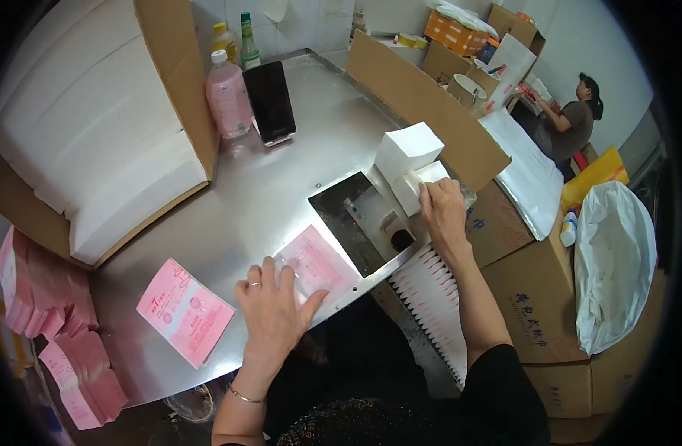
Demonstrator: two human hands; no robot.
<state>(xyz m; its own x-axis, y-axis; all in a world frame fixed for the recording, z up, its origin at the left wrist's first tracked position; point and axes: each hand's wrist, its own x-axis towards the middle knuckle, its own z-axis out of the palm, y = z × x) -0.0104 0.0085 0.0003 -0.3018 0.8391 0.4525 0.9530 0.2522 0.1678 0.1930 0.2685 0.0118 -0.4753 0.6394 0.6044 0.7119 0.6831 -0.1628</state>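
Fingers spread, the left hand (274, 316) rests on the near left side of a pink bag (320, 256), flat rather than clamped. The right hand (445, 215) has its fingertips drawn in against the lower of two white blocks (423, 189); whether thumb and finger pinch it or merely touch it, I cannot tell.

To do this well, I would keep the left fingers light and level, so that the film stays smooth and does not slide or crease. The right should take the block by its sides, squarely and without squeezing, since it looks soft enough to dent.

The bag lies on the metal table (270, 201) near its front edge, just beside the dark slot (348, 215). It is pale pink with deeper pink print, thin, and glossy near the fingers; whether it is single or the top of a pile is unclear. The block is plain white, with crisp edges, and sits just beyond the slot, next to a taller block (408, 149).

Farther left lies a pink stack (186, 312), with more pink piles (84, 379) at the table's left side. Behind stand a phone (269, 102) and a pink bottle (227, 97).
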